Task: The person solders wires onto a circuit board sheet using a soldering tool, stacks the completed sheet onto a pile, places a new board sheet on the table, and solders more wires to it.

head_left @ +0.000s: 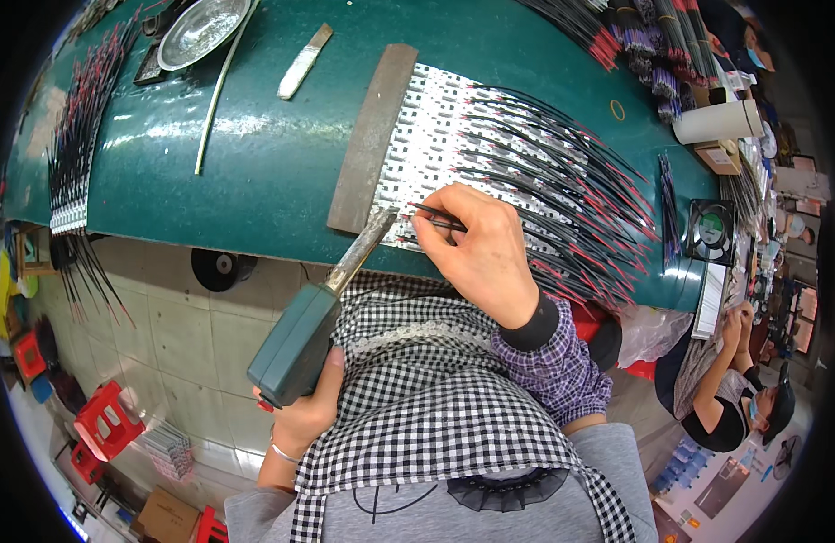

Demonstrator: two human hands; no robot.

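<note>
My left hand (310, 413) is wrapped round the handle of a soldering gun (295, 348) with a dark green body. Its metal tip reaches up to the lower left of a white circuit board panel (405, 149), by my right fingertips. My right hand (479, 246) pinches a thin black wire (435, 217) over the panel, fingers closed. Rows of black wires (535, 163) with red ends fan out rightward from the panel. A flat grey-brown metal bar (370, 145) lies along the panel's left edge.
The green table (254, 199) carries a metal bowl (200, 34), a pale rod (216, 107) and a flat scraper-like strip (304, 63). Another wired panel (71, 213) overhangs the left edge. Wire bundles (639, 45) and a small fan (710, 233) stand right, where another person (730, 398) sits.
</note>
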